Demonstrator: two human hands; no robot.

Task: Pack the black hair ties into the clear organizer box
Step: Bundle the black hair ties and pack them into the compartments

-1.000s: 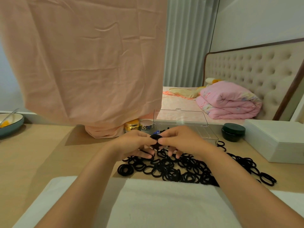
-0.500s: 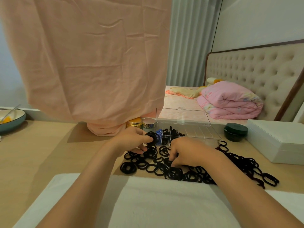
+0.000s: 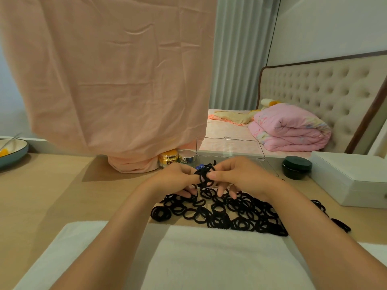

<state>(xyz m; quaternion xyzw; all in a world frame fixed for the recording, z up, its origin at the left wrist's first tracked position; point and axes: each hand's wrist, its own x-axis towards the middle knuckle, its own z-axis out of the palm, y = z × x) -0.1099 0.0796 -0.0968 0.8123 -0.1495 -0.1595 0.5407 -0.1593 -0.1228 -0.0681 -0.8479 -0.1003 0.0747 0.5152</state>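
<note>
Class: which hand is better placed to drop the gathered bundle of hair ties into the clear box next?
Probably the left hand: the bundle seems looped round its finger, and the clear box lies just behind. The right hand only pinches its edge.

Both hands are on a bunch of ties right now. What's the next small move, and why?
Probably carry the bunch of black hair ties forward into the clear organizer box. The left hand and right hand pinch it above the loose pile, and the box stands just behind them, lid up. The hands hide its compartments.
</note>
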